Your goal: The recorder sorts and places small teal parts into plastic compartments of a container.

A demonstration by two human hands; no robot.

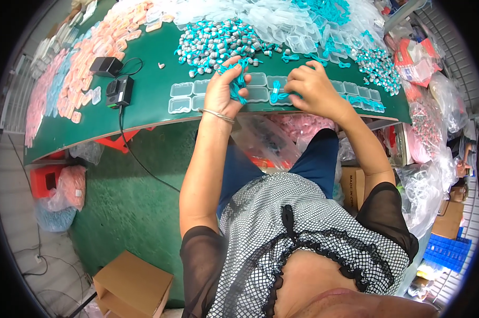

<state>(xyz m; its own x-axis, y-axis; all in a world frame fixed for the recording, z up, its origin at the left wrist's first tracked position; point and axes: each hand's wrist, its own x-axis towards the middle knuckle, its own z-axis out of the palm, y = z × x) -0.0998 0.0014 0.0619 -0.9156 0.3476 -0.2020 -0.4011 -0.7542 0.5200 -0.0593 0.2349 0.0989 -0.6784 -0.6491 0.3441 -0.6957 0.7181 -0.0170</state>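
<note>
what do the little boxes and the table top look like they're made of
Little boxes: thin clear plastic, probably, since the green shows through them. Table top: smooth matte green covering, perhaps rubber or vinyl mat; the look leaves it open.

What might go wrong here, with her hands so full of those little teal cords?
The left hand grips a whole bunch of teal cords; they may tangle or slip out. The clear cases sit in rows near the edge of the green table, so a nudge from the right hand might push some off. The black cable hanging over the edge may snag.
</note>
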